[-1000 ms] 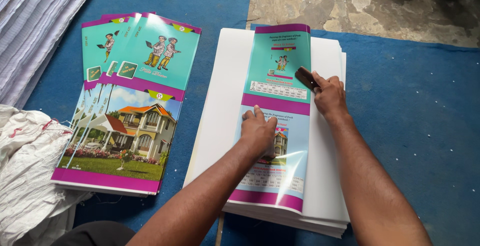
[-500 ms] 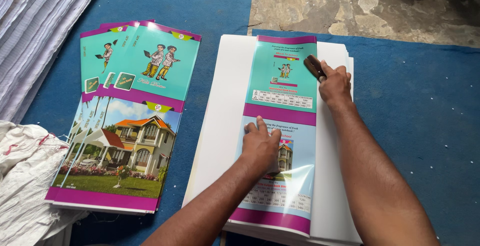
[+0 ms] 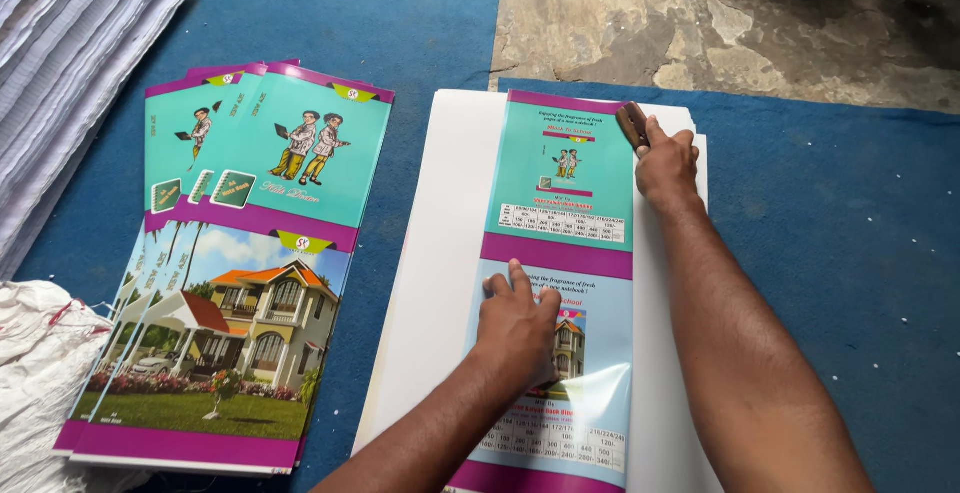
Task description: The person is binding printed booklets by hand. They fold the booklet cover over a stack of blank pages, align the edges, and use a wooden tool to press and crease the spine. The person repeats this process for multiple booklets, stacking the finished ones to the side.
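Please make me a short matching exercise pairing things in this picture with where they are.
Things:
1. left hand
2. right hand
3. fanned stack of turquoise and purple printed covers
4. crumpled white woven sack

Places:
A. lower left corner
B. gripping a brown-handled tool
C. flat on the folded glossy cover
D. on blue mat, left of white sheets

Pairs: 1-C, 2-B, 3-D, 4-A

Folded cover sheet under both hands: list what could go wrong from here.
1. The left hand presses flat on the glossy folded cover sheet lying on the white sheet stack; it might slide and skew the crease.
2. The right hand holds a brown-handled tool at the fold's top edge; a slip could scuff the print or catch a finger.
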